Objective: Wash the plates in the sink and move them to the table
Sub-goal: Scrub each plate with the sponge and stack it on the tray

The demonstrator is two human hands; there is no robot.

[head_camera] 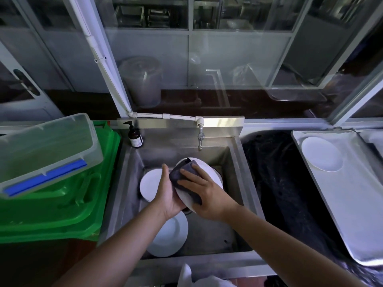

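Over the steel sink (244, 175) my left hand (167, 193) grips the lower left edge of a tilted white plate (209, 172). My right hand (202, 193) presses a dark cloth (182, 172) flat against the plate's face, fingers spread on it. Two more white plates lie in the basin: one (148, 183) at the left behind my left hand, one (170, 235) near the front under my left wrist. One white plate (321, 154) rests on a metal tray (352, 204) to the right.
A tap (200, 139) hangs over the back of the sink, a brown pump bottle (135, 137) at its back left corner. A green crate (62, 199) with a clear lidded box (47, 150) stands left. A dark mat (279, 183) lies between sink and tray.
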